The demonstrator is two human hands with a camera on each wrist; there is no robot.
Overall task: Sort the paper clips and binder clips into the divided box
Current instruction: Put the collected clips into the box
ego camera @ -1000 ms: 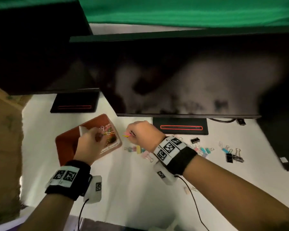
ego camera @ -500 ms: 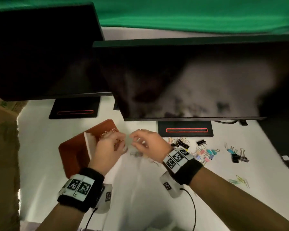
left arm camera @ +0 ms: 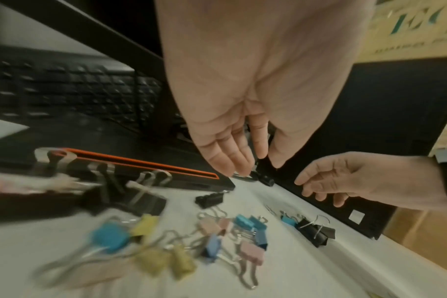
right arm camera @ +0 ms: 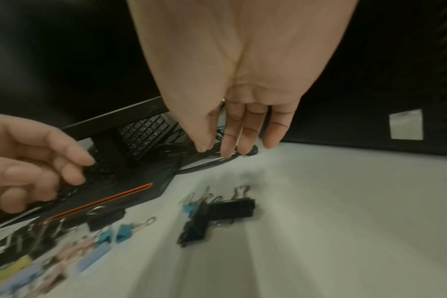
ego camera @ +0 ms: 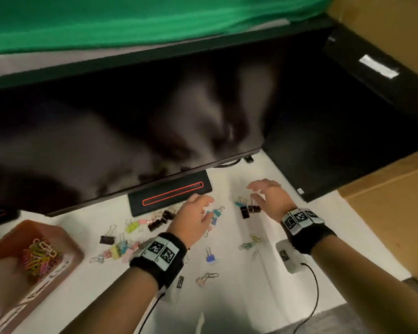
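Observation:
The brown divided box [ego camera: 67, 238] stands at the left with several coloured paper clips [ego camera: 38, 255] in one compartment. Coloured and black binder clips [ego camera: 155, 222] lie scattered on the white desk. My left hand [ego camera: 209, 209] hovers over the blue and pink binder clips [left arm camera: 242, 231], fingers straight, holding nothing. My right hand [ego camera: 252, 192] hangs above two black binder clips [ego camera: 249, 210], fingers spread and empty. The right wrist view shows the same black binder clips [right arm camera: 217, 215] below the right hand [right arm camera: 217, 147]. A few loose paper clips [ego camera: 251, 242] lie near my right wrist.
A large dark monitor hangs over the desk's back; its black stand base [ego camera: 170, 196] with a red line lies just behind the clips. A keyboard [left arm camera: 64, 84] sits under the monitor. Cardboard [ego camera: 384, 213] borders the right side. A wrist cable [ego camera: 311, 297] trails over the desk.
Both hands have left the divided box and moved right to the scattered binder clips. The fingers that were pinched together near the box are now spread and empty.

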